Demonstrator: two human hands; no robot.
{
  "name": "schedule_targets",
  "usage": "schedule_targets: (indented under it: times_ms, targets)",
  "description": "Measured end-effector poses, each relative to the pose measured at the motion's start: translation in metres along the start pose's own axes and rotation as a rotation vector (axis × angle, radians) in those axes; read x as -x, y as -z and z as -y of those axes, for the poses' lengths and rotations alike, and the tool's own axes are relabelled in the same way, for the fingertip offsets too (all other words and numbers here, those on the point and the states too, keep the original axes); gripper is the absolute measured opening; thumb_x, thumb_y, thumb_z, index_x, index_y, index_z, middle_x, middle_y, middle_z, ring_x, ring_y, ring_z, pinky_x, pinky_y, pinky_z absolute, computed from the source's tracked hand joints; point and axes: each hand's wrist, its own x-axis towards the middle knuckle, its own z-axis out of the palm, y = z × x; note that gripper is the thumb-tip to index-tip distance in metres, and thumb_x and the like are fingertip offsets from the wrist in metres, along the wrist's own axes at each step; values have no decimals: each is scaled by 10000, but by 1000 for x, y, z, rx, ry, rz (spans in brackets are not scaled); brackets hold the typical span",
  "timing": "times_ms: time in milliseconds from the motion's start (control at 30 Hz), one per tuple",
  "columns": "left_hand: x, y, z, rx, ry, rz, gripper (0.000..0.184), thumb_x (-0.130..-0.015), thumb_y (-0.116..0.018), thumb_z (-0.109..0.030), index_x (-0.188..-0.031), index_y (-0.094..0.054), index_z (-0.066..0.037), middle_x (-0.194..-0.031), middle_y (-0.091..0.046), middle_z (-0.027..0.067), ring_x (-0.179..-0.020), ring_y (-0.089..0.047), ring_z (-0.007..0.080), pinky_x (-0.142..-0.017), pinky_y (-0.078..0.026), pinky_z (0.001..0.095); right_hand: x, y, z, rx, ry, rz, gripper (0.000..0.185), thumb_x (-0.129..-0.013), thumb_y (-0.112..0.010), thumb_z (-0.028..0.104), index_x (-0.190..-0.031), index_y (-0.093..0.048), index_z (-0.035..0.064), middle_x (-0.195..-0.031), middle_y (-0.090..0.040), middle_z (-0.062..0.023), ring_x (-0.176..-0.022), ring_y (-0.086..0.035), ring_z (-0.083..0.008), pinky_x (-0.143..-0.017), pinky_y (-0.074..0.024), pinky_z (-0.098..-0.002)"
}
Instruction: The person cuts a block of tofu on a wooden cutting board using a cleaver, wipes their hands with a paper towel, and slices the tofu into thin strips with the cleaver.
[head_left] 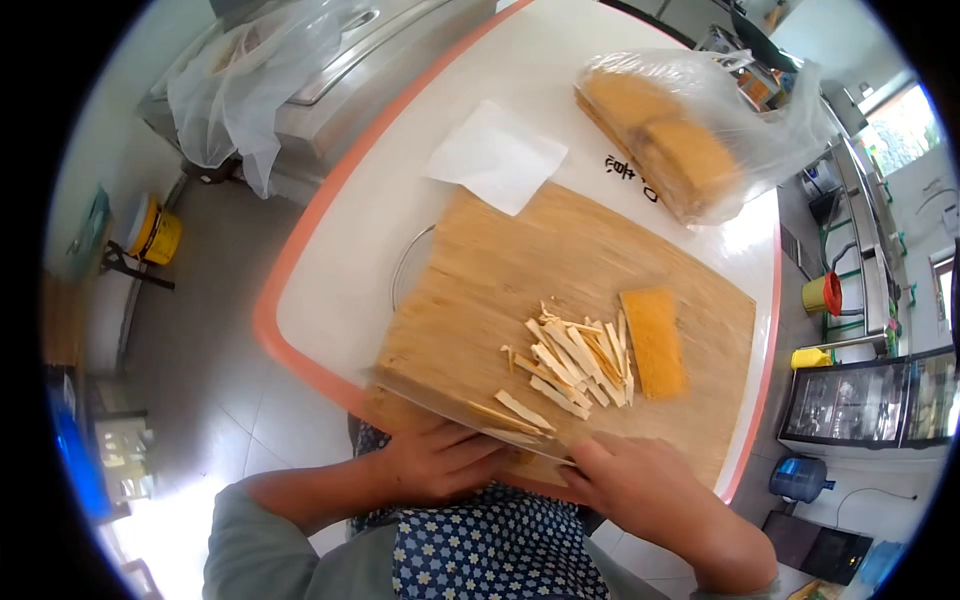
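Note:
My right hand grips the handle of a long kitchen knife, whose blade stretches left across the near edge of a wooden cutting board. Behind the blade, my left hand is closed with bent fingers close to the steel; what lies under its fingertips is mostly hidden. Several thin strips, pale with orange-brown edges, lie in a loose pile on the board; they look like cut dried tofu. A few more strips rest against the blade. Right of the pile lies a flat orange-brown slab, uncut.
A clear plastic bag of similar orange-brown slabs sits on the white table at the far right. White paper overlaps the board's far edge. A metal rim shows beside the board. The table has a pink edge.

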Motion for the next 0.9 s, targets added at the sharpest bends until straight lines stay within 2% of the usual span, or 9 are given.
schedule_targets:
  times_ms: [67, 133, 200, 300, 400, 433, 500, 733, 900]
  targets:
    - [-1, -1, -2, 17, 20, 5, 323, -796, -757, -172, -1102, -751, -68, -1252, -700, 65, -1175, -668, 245, -1007, -538, 405, -5, -5, 3, 3, 5, -48, 234, -957, -682, 290, -943, -576, 82, -808, -655, -139, -726, -650, -400, -623, -514, -492]
    - [-3, 2, -2, -17, 31, -9, 310, -800, -794, -146, -1105, -761, -99, -1205, -717, 43, -1106, -684, 233, -975, -563, 386, -7, -9, -2, 10, 19, -92, 238, -962, -673, 302, -949, -579, 84, -808, -656, -146, -733, -649, -409, -632, -512, -497]
    - [-2, -2, -1, -15, 21, -33, 308, -806, -797, -140, -1108, -757, -96, -1214, -715, 44, -1096, -686, 228, -960, -567, 382, -2, -9, -16, 23, -72, -173, 225, -943, -703, 275, -962, -588, 83, -800, -646, -146, -741, -656, -405, -636, -509, -493]
    - [-3, 2, 1, -46, -18, -47, 305, -807, -810, -133, -1104, -754, -95, -1208, -715, 41, -1074, -691, 219, -925, -575, 368, 16, 5, -15, -42, -82, -209, 218, -920, -735, 238, -967, -592, 79, -788, -638, -141, -746, -658, -391, -626, -505, -479]
    - [-1, 1, 0, -63, -35, -51, 315, -809, -785, -149, -1113, -747, -80, -1188, -718, 44, -1081, -690, 217, -933, -567, 360, 35, 5, -6, 24, 25, -215, 230, -903, -755, 215, -969, -584, 75, -789, -635, -122, -730, -654, -372, -611, -507, -460]
    - [1, 0, -1, -50, -28, -62, 332, -815, -750, -167, -1130, -742, -64, -1181, -717, 52, -1099, -685, 219, -960, -555, 363, 38, 2, -4, 24, 21, -215, 230, -903, -755, 215, -969, -584, 75, -789, -635, -122, -730, -654, -372, -611, -507, -460]
    - [4, -3, -1, -44, -26, -68, 312, -809, -746, -162, -1108, -751, -72, -1165, -720, 44, -1092, -685, 217, -958, -556, 369, 41, -2, 1, 109, 25, -161, 248, -900, -753, 224, -993, -581, 72, -813, -636, -109, -726, -652, -356, -602, -512, -450]
    - [9, -5, 4, -29, -48, -62, 298, -776, -726, -139, -1065, -773, -87, -1142, -725, 27, -1090, -686, 210, -956, -561, 388, 36, -5, 4, 99, 48, -107, 261, -889, -750, 226, -1000, -567, 76, -840, -635, -104, -744, -660, -344, -600, -517, -447]
    - [9, -4, 4, -34, -53, -51, 313, -761, -710, -132, -1062, -772, -76, -1161, -717, 44, -1107, -684, 218, -964, -560, 385, 47, -1, 3, 157, -43, -39, 237, -909, -741, 239, -954, -572, 79, -834, -637, -112, -733, -662, -347, -609, -523, -452]
